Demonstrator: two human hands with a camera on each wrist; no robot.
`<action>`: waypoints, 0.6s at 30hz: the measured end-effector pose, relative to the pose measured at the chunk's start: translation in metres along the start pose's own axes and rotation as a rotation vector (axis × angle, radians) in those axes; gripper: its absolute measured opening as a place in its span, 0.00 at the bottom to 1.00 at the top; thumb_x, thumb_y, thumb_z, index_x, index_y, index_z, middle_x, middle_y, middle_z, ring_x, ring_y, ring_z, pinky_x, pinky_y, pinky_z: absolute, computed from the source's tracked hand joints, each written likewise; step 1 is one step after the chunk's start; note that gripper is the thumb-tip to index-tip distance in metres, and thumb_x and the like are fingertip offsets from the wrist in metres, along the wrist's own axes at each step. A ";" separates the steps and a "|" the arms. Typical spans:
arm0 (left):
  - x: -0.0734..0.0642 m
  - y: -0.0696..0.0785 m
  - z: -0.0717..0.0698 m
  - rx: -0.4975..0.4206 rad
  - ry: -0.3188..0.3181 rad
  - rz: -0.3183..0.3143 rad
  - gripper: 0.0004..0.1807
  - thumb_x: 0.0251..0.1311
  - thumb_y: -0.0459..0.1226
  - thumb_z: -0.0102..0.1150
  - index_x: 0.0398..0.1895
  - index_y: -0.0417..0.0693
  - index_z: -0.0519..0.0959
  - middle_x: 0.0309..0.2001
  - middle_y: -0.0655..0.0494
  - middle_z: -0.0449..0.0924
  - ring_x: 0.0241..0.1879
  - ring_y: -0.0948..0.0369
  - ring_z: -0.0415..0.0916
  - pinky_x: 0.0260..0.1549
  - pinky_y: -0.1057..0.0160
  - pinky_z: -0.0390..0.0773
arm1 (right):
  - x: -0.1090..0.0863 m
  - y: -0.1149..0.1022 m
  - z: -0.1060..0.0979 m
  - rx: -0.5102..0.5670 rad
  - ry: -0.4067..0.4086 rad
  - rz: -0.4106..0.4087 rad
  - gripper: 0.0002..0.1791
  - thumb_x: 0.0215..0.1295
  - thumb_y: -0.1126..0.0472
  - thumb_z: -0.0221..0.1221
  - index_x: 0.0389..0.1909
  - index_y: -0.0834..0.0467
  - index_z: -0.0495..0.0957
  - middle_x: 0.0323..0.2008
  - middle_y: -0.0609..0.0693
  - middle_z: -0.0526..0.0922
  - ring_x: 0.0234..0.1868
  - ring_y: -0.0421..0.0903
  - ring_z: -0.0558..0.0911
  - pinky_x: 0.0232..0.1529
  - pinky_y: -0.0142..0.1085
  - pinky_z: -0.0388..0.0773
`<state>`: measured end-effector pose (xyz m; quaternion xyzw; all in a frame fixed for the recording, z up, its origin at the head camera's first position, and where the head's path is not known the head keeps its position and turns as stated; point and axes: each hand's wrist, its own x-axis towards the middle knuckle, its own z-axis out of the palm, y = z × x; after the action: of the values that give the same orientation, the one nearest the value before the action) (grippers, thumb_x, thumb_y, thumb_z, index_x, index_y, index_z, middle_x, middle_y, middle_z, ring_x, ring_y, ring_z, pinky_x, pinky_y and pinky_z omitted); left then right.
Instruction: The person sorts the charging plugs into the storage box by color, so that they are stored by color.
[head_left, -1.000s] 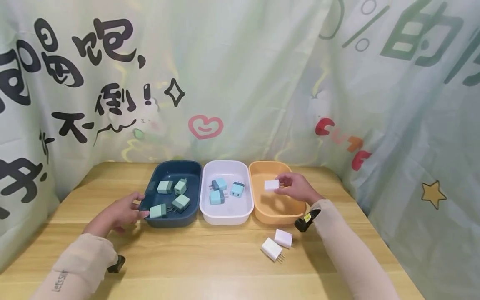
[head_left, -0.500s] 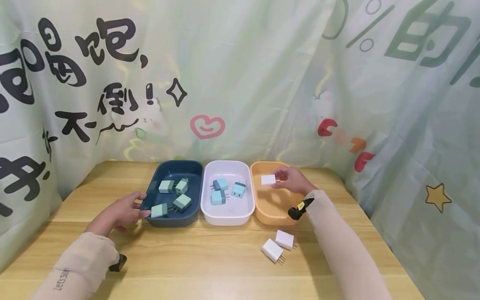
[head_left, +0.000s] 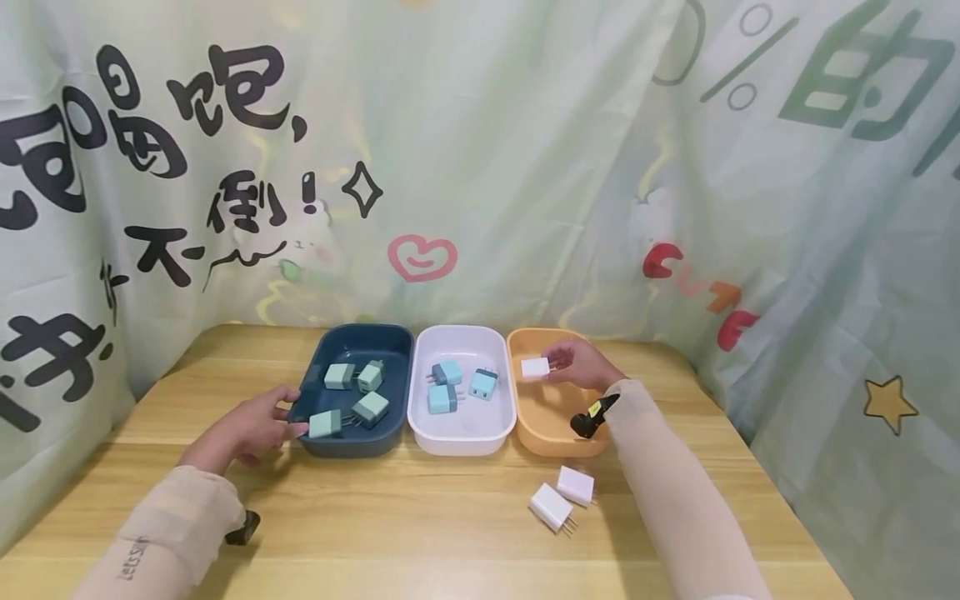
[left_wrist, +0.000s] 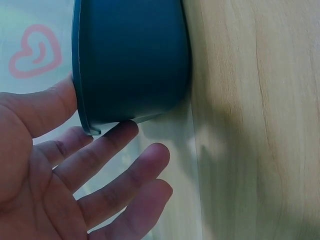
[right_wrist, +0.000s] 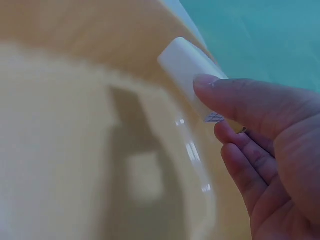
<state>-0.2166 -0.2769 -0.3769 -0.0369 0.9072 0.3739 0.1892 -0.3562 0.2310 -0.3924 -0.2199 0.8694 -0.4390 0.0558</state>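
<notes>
My right hand pinches a white plug charger between thumb and fingers, over the orange bin. In the right wrist view the charger is held up near the bin's wall, and a shadow falls on the bin floor. My left hand touches the left side of the dark blue bin. The left wrist view shows its thumb at the bin's rim and its other fingers extended loosely beside the wall. Several pale green chargers lie in the blue bin.
Between the other two stands a white bin with three light blue chargers. Two more white chargers lie on the wooden table in front of the orange bin. A printed curtain hangs behind and at both sides.
My right hand, holding the white charger, has shifted slightly left over the orange bin. The left hand stays at the blue bin. The head view has shifted a little.
</notes>
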 end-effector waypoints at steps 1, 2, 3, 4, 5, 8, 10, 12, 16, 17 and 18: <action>0.000 0.000 0.000 0.002 0.000 -0.002 0.39 0.62 0.45 0.63 0.68 0.39 0.54 0.64 0.24 0.59 0.45 0.43 0.76 0.26 0.50 0.80 | 0.001 0.002 0.001 0.007 -0.010 -0.008 0.20 0.52 0.73 0.69 0.45 0.75 0.76 0.42 0.68 0.82 0.46 0.63 0.81 0.50 0.49 0.77; 0.000 0.000 0.000 0.002 -0.002 -0.003 0.39 0.62 0.45 0.63 0.68 0.39 0.54 0.64 0.24 0.59 0.45 0.43 0.76 0.26 0.50 0.80 | 0.001 0.003 0.002 0.018 -0.017 -0.012 0.20 0.52 0.74 0.69 0.45 0.76 0.76 0.42 0.68 0.82 0.46 0.64 0.81 0.49 0.49 0.77; 0.000 0.000 0.000 0.003 -0.002 -0.004 0.39 0.62 0.44 0.63 0.69 0.39 0.54 0.64 0.24 0.59 0.45 0.43 0.76 0.26 0.50 0.80 | 0.002 0.005 0.002 0.028 -0.025 -0.013 0.20 0.52 0.74 0.69 0.45 0.76 0.75 0.42 0.69 0.82 0.46 0.64 0.81 0.49 0.48 0.78; 0.000 0.000 0.000 0.002 -0.002 -0.005 0.39 0.62 0.44 0.63 0.69 0.39 0.54 0.64 0.24 0.59 0.45 0.43 0.75 0.26 0.50 0.80 | 0.002 0.006 0.003 0.037 -0.031 -0.017 0.20 0.52 0.74 0.69 0.45 0.77 0.75 0.41 0.69 0.82 0.46 0.63 0.81 0.48 0.47 0.78; 0.001 0.000 0.000 -0.001 -0.004 -0.006 0.39 0.63 0.44 0.63 0.69 0.39 0.54 0.64 0.24 0.59 0.45 0.42 0.75 0.26 0.50 0.80 | 0.003 0.007 0.003 0.037 -0.033 -0.012 0.20 0.51 0.74 0.69 0.44 0.76 0.76 0.41 0.68 0.82 0.45 0.63 0.81 0.47 0.46 0.79; 0.001 0.001 -0.001 -0.004 -0.003 -0.005 0.39 0.63 0.43 0.63 0.69 0.39 0.54 0.64 0.24 0.59 0.45 0.42 0.75 0.26 0.50 0.80 | 0.003 0.010 0.005 0.039 -0.036 -0.003 0.20 0.50 0.73 0.70 0.44 0.74 0.77 0.41 0.66 0.83 0.43 0.59 0.82 0.45 0.43 0.80; 0.001 0.001 0.000 -0.006 -0.002 -0.003 0.38 0.63 0.43 0.62 0.69 0.39 0.54 0.64 0.24 0.59 0.45 0.42 0.75 0.26 0.50 0.80 | 0.004 0.013 0.006 0.039 -0.038 0.015 0.19 0.50 0.73 0.71 0.43 0.73 0.77 0.41 0.65 0.83 0.43 0.57 0.83 0.44 0.41 0.80; 0.000 0.002 0.000 -0.011 -0.002 0.005 0.38 0.64 0.43 0.62 0.68 0.38 0.54 0.64 0.24 0.59 0.45 0.42 0.75 0.26 0.49 0.80 | 0.004 0.014 0.007 0.054 -0.042 0.031 0.20 0.50 0.73 0.70 0.44 0.74 0.77 0.42 0.66 0.83 0.44 0.58 0.82 0.45 0.41 0.80; 0.000 0.001 0.001 -0.020 -0.005 0.018 0.37 0.64 0.42 0.61 0.68 0.37 0.54 0.64 0.23 0.58 0.46 0.41 0.76 0.26 0.49 0.80 | 0.002 0.013 0.007 0.038 -0.039 0.033 0.23 0.54 0.70 0.69 0.48 0.77 0.73 0.45 0.69 0.81 0.48 0.60 0.80 0.51 0.45 0.77; 0.000 0.000 0.000 -0.020 -0.006 0.023 0.37 0.64 0.42 0.61 0.68 0.37 0.53 0.64 0.23 0.58 0.46 0.41 0.76 0.26 0.49 0.80 | 0.002 0.012 0.006 0.026 -0.036 0.035 0.24 0.55 0.69 0.69 0.49 0.77 0.73 0.46 0.70 0.80 0.49 0.60 0.79 0.52 0.46 0.76; 0.000 0.000 0.000 -0.018 -0.006 0.025 0.37 0.64 0.42 0.61 0.68 0.37 0.53 0.64 0.23 0.58 0.45 0.42 0.76 0.26 0.49 0.80 | 0.002 0.011 0.006 0.014 -0.035 0.037 0.24 0.55 0.69 0.69 0.50 0.77 0.73 0.47 0.70 0.79 0.50 0.60 0.79 0.54 0.47 0.74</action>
<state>-0.2165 -0.2768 -0.3772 -0.0263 0.9036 0.3845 0.1868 -0.3599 0.2314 -0.4042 -0.2111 0.8691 -0.4401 0.0804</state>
